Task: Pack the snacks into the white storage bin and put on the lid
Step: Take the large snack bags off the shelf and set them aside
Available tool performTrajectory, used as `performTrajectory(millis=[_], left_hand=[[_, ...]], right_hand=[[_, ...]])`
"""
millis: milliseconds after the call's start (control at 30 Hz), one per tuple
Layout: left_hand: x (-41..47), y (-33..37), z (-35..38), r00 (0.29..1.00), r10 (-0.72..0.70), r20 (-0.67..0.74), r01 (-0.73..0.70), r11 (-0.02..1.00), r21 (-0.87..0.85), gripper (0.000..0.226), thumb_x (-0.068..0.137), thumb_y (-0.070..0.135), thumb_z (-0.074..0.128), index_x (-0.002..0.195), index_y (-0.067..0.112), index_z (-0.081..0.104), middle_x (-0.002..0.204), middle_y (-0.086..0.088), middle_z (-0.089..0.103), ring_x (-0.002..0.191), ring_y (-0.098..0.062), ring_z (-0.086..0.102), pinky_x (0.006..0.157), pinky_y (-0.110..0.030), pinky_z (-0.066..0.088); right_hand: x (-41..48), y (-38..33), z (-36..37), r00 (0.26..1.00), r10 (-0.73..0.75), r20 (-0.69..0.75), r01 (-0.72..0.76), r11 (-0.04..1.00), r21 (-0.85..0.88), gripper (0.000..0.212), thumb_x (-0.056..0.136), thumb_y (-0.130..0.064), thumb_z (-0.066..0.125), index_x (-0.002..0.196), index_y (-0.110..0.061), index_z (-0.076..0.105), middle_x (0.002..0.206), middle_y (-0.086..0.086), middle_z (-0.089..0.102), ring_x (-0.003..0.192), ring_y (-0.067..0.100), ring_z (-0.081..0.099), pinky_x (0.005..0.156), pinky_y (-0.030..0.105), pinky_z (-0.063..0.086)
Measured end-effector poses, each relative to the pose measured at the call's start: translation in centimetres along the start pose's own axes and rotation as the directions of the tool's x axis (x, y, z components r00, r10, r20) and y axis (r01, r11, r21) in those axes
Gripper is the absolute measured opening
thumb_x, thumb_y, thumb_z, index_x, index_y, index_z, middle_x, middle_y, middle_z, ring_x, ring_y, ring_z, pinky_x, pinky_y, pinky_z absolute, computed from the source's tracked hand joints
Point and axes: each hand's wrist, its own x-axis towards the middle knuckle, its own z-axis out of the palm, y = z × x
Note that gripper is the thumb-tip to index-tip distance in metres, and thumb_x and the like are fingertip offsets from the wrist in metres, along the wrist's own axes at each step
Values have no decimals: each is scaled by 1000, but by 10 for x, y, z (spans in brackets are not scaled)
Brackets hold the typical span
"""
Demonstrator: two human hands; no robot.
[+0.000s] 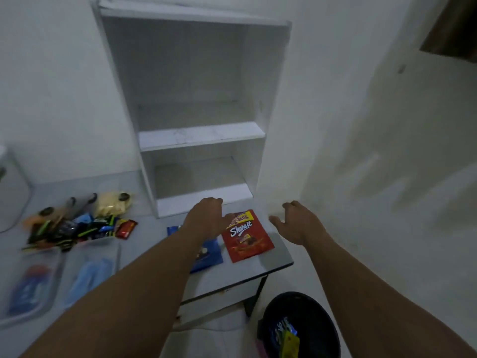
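Snack packets, red (246, 236) and blue (207, 250), lie near the table edge (281, 266) under two empty, spread hands (206, 215) (296, 220).

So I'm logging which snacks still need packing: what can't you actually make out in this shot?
- Blue packet, head view: mostly covered by the left forearm; label unreadable.
- Snack pile: blurred, so items can't be counted or named.
- Clear pouches at lower left: motion blur hides their contents.
- White container: cut off by the left edge; bin or not is unclear.
- Black basket contents: dark, partly cropped.
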Motion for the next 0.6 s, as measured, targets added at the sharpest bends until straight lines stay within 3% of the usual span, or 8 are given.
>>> performTrajectory(millis=[400, 500, 600], left_hand=[[59, -115, 58, 919, -393, 40, 394, 919, -32, 71, 91, 52, 57, 145, 8, 42, 145, -15, 49, 132, -29, 47, 109, -40, 39], [71, -131, 82, 906, -416, 82, 419, 908, -14, 58, 86, 55, 62, 125, 12, 58, 127, -14, 61, 115, -29, 57, 95, -39, 47], [79, -141, 99, 902, -418, 103, 420, 908, 8, 49, 81, 55, 63, 107, 13, 60, 110, -10, 63, 101, -28, 59, 84, -38, 50]], right_hand=[[144, -55, 105, 940, -260, 221, 251, 965, 73, 54, 94, -50, 46, 129, -10, 53, 129, 10, 57, 119, 27, 54, 98, 40, 45], [165, -53, 132, 914, -299, 275, 290, 954, 74, 52, 92, -52, 48, 124, -12, 56, 126, 10, 59, 114, 27, 57, 97, 41, 48], [177, -48, 150, 887, -329, 323, 330, 943, 54, 55, 91, -57, 48, 125, -14, 53, 125, 9, 59, 115, 27, 56, 98, 44, 47]])
